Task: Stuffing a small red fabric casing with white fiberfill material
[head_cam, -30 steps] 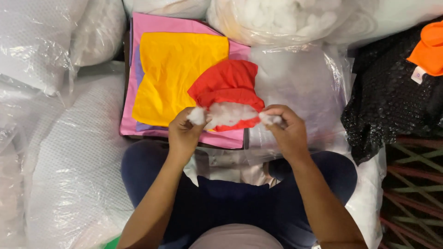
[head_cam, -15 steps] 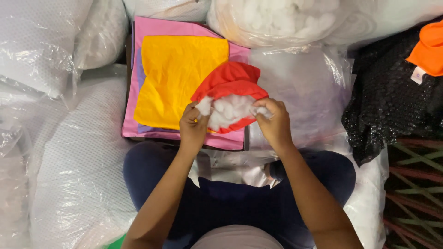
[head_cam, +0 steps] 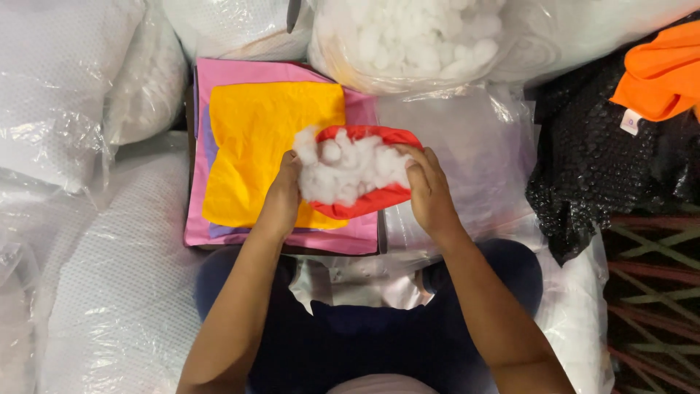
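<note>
A red fabric cover [head_cam: 368, 204] is showing white stuffing [head_cam: 346, 171], lying beside a yellow cloth [head_cam: 266, 146] over a pink cloth [head_cam: 240, 73], with orange fabric [head_cam: 660, 73] and black bubble-textured wrap [head_cam: 598, 168] far right.

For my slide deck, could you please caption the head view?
Both hands, left hand and right hand, hold a red fabric cover filled with white stuffing.

Fluffy white stuffing [head_cam: 350, 171] in matt red cloth cover [head_cam: 364, 204]; glossy plastic bags [head_cam: 87, 109].
</note>
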